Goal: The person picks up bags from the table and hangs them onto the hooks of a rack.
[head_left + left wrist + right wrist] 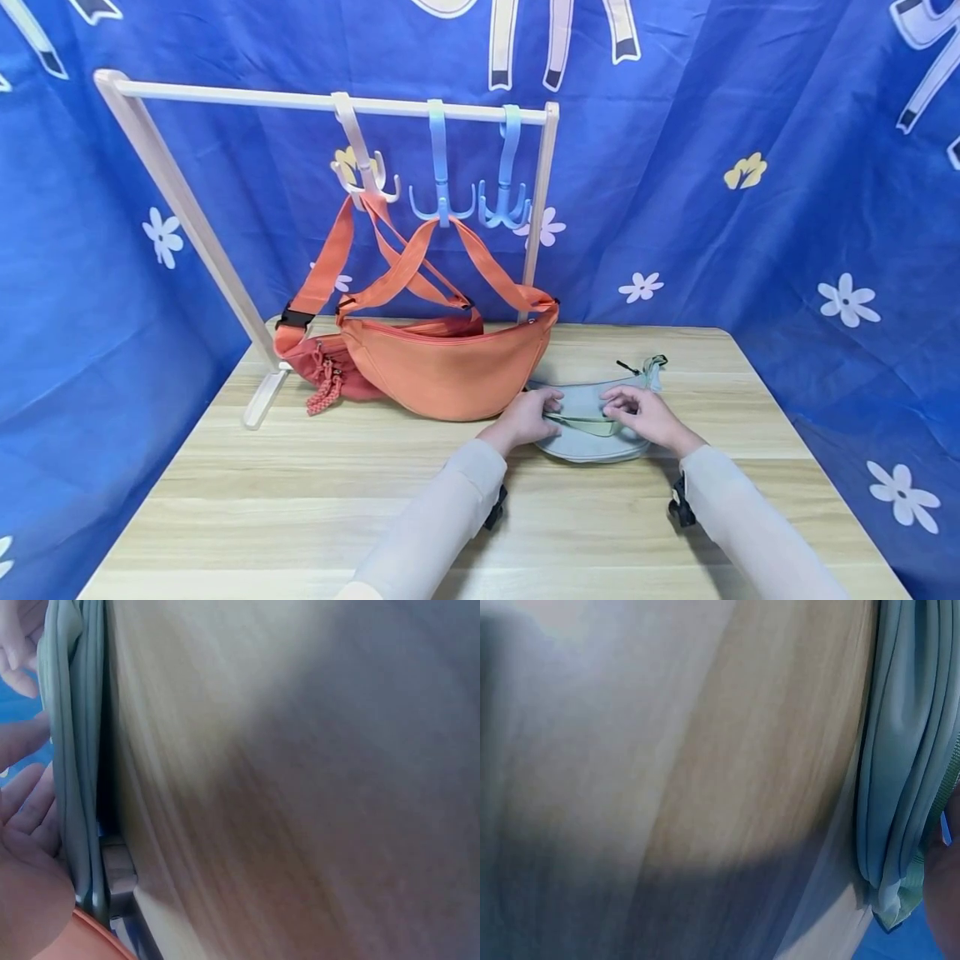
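Note:
A pale blue-green waist bag [592, 446] lies on the table, with a light green strap [588, 425] across its front. My left hand [528, 418] is at the bag's left end, thumb and fingers apart beside the strap. At the right part of the bag, my right hand [647, 417] has its fingers bent loosely over the fabric; no firm grip shows. In the left wrist view, my left hand [30, 847] is beside the folded bag [79, 750]. The right wrist view shows the bag's side [904, 750], with most of the hand out of frame.
A white rack [247, 93] stands at the back left, bearing a white hook [363, 158] and two blue hooks [440, 167]. An orange waist bag [450, 371] hangs from one blue hook, close to my left hand. Behind it, a red bag [300, 358] hangs from the white hook.

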Tool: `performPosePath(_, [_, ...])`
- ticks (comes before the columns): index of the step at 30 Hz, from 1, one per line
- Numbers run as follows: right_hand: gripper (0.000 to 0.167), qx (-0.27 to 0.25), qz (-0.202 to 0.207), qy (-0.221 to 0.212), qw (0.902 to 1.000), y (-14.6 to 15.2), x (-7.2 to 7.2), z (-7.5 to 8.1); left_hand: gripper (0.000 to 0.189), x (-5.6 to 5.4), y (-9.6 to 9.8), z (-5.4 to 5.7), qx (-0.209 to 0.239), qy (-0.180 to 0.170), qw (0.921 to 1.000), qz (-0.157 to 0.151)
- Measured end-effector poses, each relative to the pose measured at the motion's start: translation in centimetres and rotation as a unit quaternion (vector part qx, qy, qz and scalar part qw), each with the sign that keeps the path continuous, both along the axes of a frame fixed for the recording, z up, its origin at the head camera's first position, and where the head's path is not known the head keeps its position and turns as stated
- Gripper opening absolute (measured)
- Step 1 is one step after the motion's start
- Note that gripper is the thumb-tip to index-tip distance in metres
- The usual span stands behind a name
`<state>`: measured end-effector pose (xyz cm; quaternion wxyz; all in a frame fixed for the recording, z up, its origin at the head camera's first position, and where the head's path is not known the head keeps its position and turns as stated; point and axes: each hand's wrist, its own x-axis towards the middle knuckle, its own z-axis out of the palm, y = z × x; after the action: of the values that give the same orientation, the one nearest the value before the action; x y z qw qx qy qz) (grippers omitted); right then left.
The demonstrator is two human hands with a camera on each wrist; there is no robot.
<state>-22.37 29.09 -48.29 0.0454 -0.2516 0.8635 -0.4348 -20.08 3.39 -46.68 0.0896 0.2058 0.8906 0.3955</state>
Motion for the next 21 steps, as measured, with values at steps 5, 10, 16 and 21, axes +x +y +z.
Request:
performPosePath(5, [0.024,0.007,0.024,-0.006,0.9997,0.1,-0.2,0.2,0.052,-0.1,0.0,0.1,-0.007,0.000,0.9999,-0.008])
performPosePath(10, [0.024,0.015,0.056,-0.025,0.9980,0.2,-0.3,0.6,0.045,0.1,0.1,0.5,-0.020,0.002,0.9996,-0.018])
performPosePath(16, [0.027,0.020,0.090,-0.082,0.9924,0.4,-0.5,0.8,0.034,0.2,0.3,0.7,-0.016,-0.018,0.9994,-0.024])
performPosePath(21, [0.034,0.028,0.110,-0.125,0.9856,0.6,-0.7,1.1,0.027,0.3,0.4,0.9,-0.016,-0.029,0.9991,-0.028])
